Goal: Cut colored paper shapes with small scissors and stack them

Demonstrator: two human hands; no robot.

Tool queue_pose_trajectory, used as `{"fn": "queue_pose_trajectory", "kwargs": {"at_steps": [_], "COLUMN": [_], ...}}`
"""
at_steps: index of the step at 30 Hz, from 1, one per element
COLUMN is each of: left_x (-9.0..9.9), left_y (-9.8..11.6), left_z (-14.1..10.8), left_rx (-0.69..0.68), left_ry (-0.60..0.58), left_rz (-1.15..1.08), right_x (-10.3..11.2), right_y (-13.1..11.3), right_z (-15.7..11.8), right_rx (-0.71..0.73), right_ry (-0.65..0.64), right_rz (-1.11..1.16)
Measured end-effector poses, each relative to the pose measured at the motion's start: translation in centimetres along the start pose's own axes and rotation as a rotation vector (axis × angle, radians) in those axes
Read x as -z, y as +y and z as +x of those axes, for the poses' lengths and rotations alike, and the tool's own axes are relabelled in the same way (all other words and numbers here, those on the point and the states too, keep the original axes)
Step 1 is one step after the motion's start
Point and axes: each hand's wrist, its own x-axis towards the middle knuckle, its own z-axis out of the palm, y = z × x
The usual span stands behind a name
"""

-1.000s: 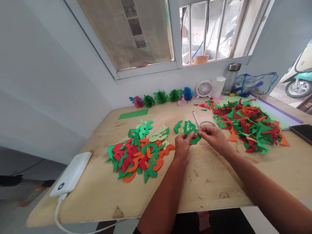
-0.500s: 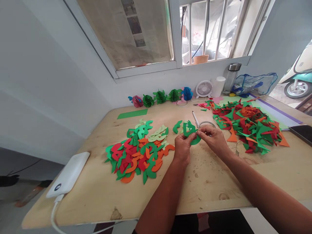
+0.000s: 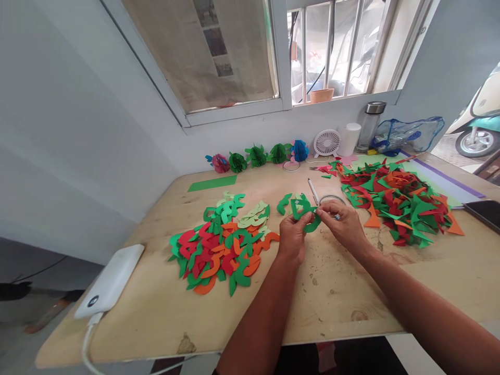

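Table edge (image 3: pixel 234 346) below left hand (image 3: pixel 291 237) holding green paper (image 3: pixel 311 225)

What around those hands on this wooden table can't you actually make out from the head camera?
All from the head view:
Fingers of the right hand hide what they grip, beside a thin metal ring.
The left hand covers part of the curved green paper cutout.
The picture's right edge cuts off the mint-and-cream scooter.
The newspaper on the window is too small to read.
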Motion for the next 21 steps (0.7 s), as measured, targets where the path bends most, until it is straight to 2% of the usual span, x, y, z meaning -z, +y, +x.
{"fn": "queue_pose_trajectory", "kwargs": {"at_steps": [9,21], "left_x": [0.02,0.05], "left_y": [-0.18,-0.23], "left_z": [0.12,0.07], "left_rx": [-0.042,-0.089], "left_ry": [0.06,0.004], "left_rz": [0.063,0.09], "right_x": [-0.03,-0.07], "right_y": [-0.09,-0.38], "right_z": [-0.02,-0.13], "right_rx": [0.03,0.047], "right_ry": [-0.011,0.012], "right_rz": [-0.017,-0.068]}}
